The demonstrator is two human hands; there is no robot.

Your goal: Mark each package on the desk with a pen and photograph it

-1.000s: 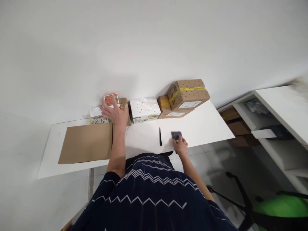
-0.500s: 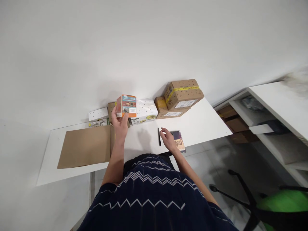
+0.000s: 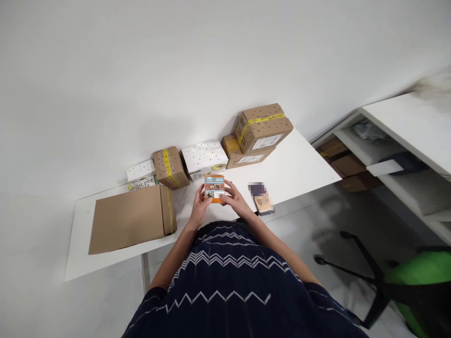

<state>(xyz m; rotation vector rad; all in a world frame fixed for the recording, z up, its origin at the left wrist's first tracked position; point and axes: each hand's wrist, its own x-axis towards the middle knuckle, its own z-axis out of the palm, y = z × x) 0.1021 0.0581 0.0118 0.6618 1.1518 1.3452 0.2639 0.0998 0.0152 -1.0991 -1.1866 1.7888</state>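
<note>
A small orange and blue printed box is held over the front part of the white table. My left hand grips its left side, fingers closed around the edge. On the right side of the box my right hand also grips it, thumb near the lower corner. The black pen seen earlier is out of sight now. To the right of my right hand lies a flat item with a blurred picture, close to the table's front edge.
A large brown carton lies at the left. Along the wall stand a brown box with yellow tape, a white avocado box and two stacked brown boxes. A shelf unit and a green chair are at the right.
My left hand has brought the orange and blue box down and to the right. My right hand has moved left from beside the pen and taken hold of the box too.
</note>
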